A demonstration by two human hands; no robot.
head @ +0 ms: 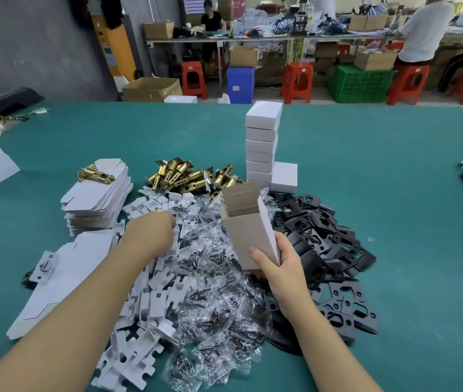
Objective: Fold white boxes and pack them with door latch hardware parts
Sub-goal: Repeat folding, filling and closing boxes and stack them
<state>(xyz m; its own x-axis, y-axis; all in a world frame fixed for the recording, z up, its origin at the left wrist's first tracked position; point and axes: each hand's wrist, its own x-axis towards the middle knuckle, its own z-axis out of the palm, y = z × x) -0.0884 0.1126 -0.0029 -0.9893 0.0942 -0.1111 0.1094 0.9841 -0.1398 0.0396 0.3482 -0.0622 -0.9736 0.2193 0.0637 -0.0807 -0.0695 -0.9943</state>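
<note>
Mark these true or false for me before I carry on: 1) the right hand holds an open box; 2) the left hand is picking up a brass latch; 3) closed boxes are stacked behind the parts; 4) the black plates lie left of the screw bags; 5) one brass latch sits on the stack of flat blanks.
1) True: the right hand grips the open box, flaps up.
2) False: the left hand reaches into the white card inserts; the brass latches lie farther back.
3) True: the closed boxes stand in a tall stack.
4) False: the black plates lie right of the screw bags.
5) True: one latch rests on the flat blanks.
</note>
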